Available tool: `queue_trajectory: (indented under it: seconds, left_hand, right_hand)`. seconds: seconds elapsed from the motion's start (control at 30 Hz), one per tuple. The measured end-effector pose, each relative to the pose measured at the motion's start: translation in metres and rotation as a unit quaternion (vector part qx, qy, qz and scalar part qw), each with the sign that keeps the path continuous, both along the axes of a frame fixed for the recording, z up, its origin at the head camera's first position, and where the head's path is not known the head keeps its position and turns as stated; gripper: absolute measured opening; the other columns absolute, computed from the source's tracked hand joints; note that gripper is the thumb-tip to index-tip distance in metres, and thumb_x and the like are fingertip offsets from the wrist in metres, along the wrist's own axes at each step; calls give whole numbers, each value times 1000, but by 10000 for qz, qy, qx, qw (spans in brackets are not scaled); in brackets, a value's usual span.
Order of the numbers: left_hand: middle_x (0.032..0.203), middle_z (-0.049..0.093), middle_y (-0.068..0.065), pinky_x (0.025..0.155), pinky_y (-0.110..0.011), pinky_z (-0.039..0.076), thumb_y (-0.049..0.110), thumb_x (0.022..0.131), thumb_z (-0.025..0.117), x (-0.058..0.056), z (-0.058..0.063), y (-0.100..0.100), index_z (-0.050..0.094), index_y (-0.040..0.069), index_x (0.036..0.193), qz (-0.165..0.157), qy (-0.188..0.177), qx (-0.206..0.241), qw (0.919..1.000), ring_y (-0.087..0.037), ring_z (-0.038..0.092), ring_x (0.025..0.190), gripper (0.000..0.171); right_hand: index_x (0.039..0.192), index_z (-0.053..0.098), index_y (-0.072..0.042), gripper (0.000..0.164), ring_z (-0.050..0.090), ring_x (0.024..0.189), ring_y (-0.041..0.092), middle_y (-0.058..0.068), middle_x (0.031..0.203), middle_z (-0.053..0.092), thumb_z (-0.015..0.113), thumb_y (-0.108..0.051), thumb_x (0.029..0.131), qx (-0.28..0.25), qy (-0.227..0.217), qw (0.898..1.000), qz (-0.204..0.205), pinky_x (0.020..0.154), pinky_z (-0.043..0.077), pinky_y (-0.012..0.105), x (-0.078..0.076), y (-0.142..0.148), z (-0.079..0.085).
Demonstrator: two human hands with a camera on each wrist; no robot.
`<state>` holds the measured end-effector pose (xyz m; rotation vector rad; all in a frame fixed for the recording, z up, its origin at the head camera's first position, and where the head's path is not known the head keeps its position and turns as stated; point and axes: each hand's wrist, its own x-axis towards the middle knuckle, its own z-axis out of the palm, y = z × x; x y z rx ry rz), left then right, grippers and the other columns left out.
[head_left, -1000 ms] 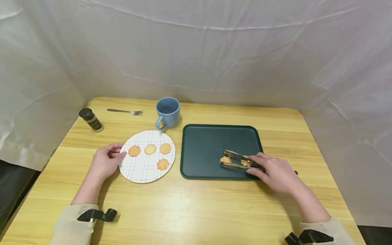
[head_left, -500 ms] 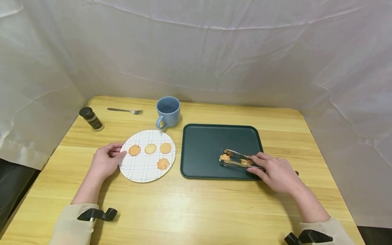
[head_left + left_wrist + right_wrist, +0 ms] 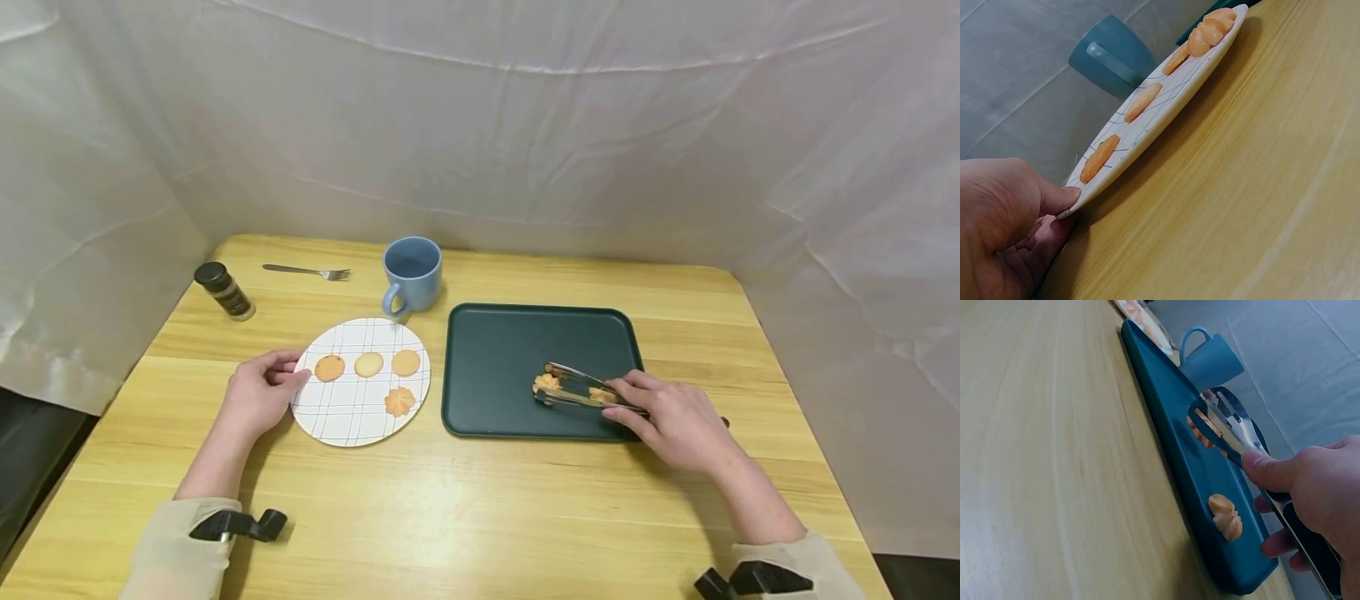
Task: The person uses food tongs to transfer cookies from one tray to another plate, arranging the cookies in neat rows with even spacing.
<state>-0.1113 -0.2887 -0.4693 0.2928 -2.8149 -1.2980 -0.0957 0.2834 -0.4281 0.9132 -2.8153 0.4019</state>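
Observation:
My left hand (image 3: 258, 396) pinches the left rim of a round white plate (image 3: 337, 421) with blue lines, thumb on top and fingers beneath. On it lie three round cookies, one of them speckled (image 3: 329, 368), and a flower-shaped cookie (image 3: 400, 402). My right hand (image 3: 682, 423) grips metal serving tongs (image 3: 1241, 425) over a dark green tray (image 3: 510, 342). Between the tong tips is a flower-shaped piped cookie (image 3: 546, 382). Another piped cookie (image 3: 1225, 517) lies on the tray below the tongs, closer to the hand, partly hidden by the tong arms in the head view.
Behind the plate stands a blue mug (image 3: 412, 275), its handle toward the plate. A fork (image 3: 307, 272) lies at the back left, near a black-capped spice jar (image 3: 225, 291). Pale cloth (image 3: 480, 125) hangs behind the wooden table (image 3: 450, 517).
The tong tips have closed in around the piped cookie and moved slightly left and back with it. My left hand and the plate have stayed in place.

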Motion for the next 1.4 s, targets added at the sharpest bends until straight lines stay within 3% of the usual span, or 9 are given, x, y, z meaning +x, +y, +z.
queue_trajectory:
  seconds: [0.7,1.13,1.4]
  left_hand:
    - [114,67,-18,73,-19,45,19,103,71,0,0,0,66,-3,136,-13,64,-6,10000,-25,58,97,40]
    - [114,67,-18,73,-19,45,20,103,70,0,0,0,66,-3,136,-13,70,6,10000,-25,58,98,40]
    - [114,67,-18,73,-19,45,21,103,70,1,-1,-1,67,-3,135,-34,113,-40,9999,-25,59,98,40]
  right_hand:
    - [130,76,-16,40,46,59,-1,-7,111,68,76,-40,98,-170,146,9993,289,51,36,24,-7,-40,26]
    - [129,77,-15,40,41,54,-3,-11,109,67,76,-40,98,-336,312,9966,691,48,33,23,-12,-73,36]
    - [129,77,-15,38,43,54,-1,-8,109,68,73,-39,101,-295,371,9937,1017,48,34,23,-17,-98,41]
